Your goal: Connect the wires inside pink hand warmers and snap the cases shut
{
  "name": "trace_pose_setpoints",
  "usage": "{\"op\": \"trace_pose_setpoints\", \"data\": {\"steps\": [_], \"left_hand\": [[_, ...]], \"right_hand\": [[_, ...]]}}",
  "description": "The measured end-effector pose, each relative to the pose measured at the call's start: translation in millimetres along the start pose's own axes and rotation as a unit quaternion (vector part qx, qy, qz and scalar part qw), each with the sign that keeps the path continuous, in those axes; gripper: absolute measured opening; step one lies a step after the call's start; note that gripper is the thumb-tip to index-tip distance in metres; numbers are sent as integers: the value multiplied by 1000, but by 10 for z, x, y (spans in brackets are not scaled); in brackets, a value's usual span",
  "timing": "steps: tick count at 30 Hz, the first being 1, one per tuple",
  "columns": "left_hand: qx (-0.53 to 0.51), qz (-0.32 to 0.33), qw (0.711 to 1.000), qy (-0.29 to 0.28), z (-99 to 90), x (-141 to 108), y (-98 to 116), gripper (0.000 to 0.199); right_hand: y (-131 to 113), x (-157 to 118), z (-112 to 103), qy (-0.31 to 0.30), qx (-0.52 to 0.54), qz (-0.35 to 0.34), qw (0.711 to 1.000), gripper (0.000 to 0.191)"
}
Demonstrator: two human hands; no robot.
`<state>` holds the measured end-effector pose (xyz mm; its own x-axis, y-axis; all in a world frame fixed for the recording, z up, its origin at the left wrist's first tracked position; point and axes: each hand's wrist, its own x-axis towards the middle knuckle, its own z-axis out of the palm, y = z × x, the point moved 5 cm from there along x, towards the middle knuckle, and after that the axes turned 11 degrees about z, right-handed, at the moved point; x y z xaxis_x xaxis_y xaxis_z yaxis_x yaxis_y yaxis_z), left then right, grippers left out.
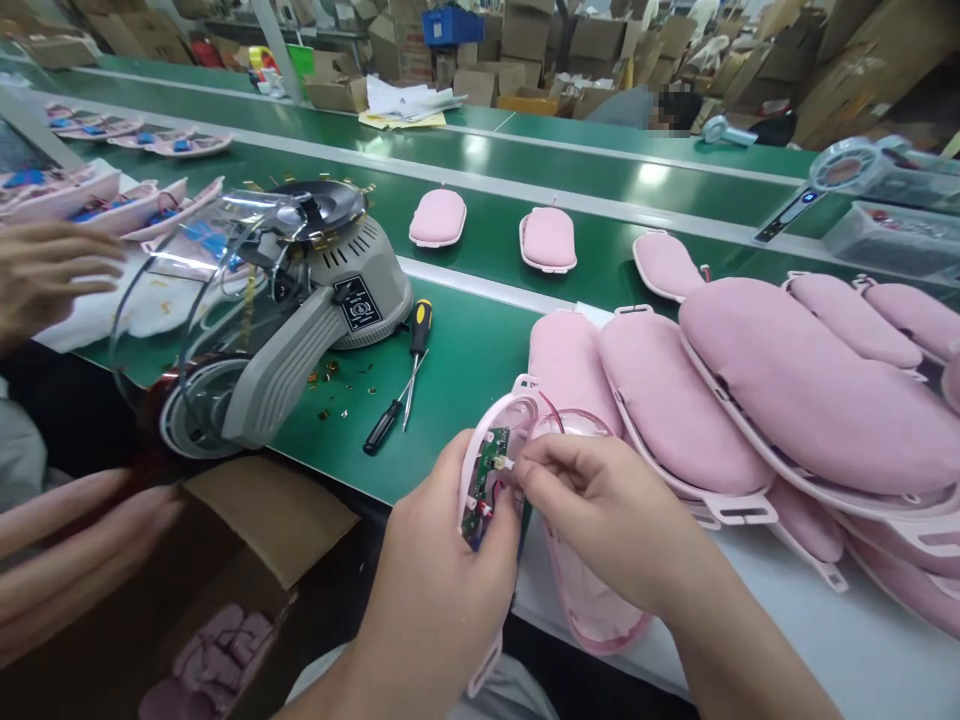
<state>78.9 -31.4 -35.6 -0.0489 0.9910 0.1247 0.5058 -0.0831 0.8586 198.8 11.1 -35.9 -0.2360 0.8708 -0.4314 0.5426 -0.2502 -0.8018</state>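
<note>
My left hand [442, 560] is wrapped round a pink shell [471, 470], open side up, with a green circuit board [491, 465] and thin red wires inside. Thumb and fingertips of my right hand [592, 500] pinch a small white connector [504, 463] at the board. A second pink shell [592, 590], with a glossy translucent inside, lies beneath my right hand on the white surface. Padded pink pieces [667, 400] lie heaped to the right of my hands.
Left of centre stands a grey tape dispenser [300, 350]; two crossed screwdrivers [415, 370] lie beside it. At far left are another person's hands [52, 280] and a cardboard box [277, 520]. Three pink pieces [439, 218] sit spaced along the green bench [480, 340].
</note>
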Motion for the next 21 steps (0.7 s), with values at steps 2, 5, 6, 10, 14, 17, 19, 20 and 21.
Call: {"op": "trace_pose_setpoints", "data": {"steps": [2,5,6,10,14,17,19,20,21], "left_hand": [[1,9,1000,0,24,-7,20,21],[22,21,999,14,47,-23,50,27],[32,22,999,19,49,-28,54,29],[24,12,1000,-4,62,-18,38,28],[10,-55,998,-16,40,1,-14,27],[23,-92,995,-11,28,-23,-27,33],[33,-88,996,0,22,-48,-29,42],[39,-85,996,4,19,-60,-38,46],[45,-79,996,8,16,-69,-50,49]], "right_hand": [[-33,-5,-22,15,-29,-6,999,22],[-71,-30,-34,32,-72,-13,997,23],[-72,-38,-32,34,-81,-12,996,24],[-54,-57,-43,12,-92,-22,995,24],[-126,7,-330,93,-121,-24,988,23],[-279,156,-549,150,-153,-9,977,26],[-360,300,-536,75,-148,8,986,41],[-389,356,-516,42,-143,17,989,42],[-411,392,-509,30,-136,20,990,40]]}}
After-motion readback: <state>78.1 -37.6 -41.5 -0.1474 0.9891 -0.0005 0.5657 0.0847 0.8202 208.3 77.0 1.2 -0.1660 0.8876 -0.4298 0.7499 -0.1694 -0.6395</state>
